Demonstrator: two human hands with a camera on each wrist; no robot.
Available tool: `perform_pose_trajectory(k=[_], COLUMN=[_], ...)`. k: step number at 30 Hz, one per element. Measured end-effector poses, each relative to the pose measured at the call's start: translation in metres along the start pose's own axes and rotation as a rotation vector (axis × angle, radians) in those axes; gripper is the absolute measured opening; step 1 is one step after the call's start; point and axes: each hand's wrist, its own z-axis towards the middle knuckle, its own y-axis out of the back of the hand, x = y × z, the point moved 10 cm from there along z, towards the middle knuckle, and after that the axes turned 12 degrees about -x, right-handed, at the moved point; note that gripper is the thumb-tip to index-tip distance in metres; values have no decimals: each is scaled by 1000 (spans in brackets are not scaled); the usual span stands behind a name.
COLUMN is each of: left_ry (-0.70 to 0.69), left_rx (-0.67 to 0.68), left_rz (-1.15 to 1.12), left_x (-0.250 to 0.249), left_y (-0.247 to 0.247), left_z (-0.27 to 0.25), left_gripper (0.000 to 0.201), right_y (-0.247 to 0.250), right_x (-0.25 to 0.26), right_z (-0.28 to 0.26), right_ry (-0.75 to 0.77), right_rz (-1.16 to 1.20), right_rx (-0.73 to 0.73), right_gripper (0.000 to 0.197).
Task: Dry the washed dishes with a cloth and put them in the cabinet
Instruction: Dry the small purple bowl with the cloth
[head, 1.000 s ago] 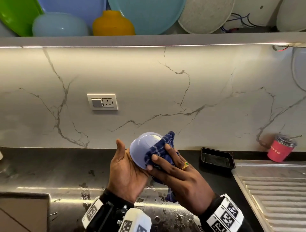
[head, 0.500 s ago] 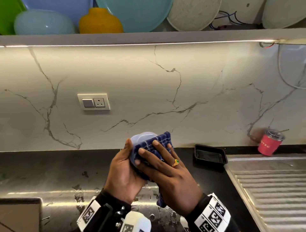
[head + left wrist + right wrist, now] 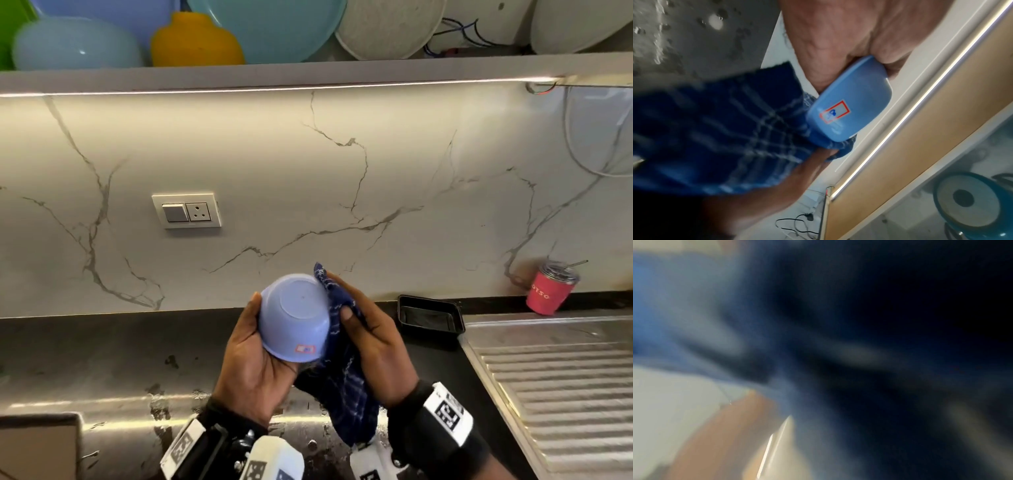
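A small light-blue plastic bowl (image 3: 294, 318) with a red-edged sticker is held above the counter, its base turned towards the camera. My left hand (image 3: 255, 356) grips it from the left and underneath; the left wrist view shows the bowl (image 3: 849, 104) against the palm. My right hand (image 3: 363, 339) holds a dark blue checked cloth (image 3: 346, 387) against the bowl's right side, thumb on the fabric, and the cloth (image 3: 719, 129) hangs down below. The right wrist view is a blur of blue.
An open cabinet shelf (image 3: 308, 72) overhead holds plates, a pale blue bowl (image 3: 75, 44) and a yellow bowl (image 3: 195, 41). A black tray (image 3: 430, 317) lies on the wet dark counter (image 3: 85, 359). A steel drainboard (image 3: 561, 383) is at right, with a red tumbler (image 3: 551, 289) behind it.
The right hand and cloth slid off the bowl's base to its right side, baring the base. The bowl has turned so its sticker faces me.
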Motion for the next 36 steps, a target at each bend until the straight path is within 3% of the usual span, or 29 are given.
perform_pose_trajectory(k=[4,11,15,19,23,26,31,36], left_ry=[-154,-161,-176,-175,-162,-177,-225,-247], left_rx=[-11,-116,-165,-155,-167,-158,-132,-136], left_rz=[12,61,42,9,47,64,62,178], left_x=[-27,-3,-14,-14,3,1,-22,-16], left_y=[-6,7,7,4,8,5,-4,9], left_z=[1,-10,-6,-9,-12,-8,-5,-6], left_gripper=[50,51,53,59,52,45,66,60], right_y=[-17,2,-13,-21,0,-1,-19,-10], right_x=[-11,-13,-15,-15,-16,-9,-1,6], right_z=[-36,7,-20,-37,-5,-8,-42,-2], right_ry=[38,-75,-47,48,-19,26,165,76], right_rz=[-20,107,115,13,80,56,12,88], right_rx=[26,-83,-70,-47,-103,-116,-71,-73], right_gripper=[57,39,47,56,44,41,51,41])
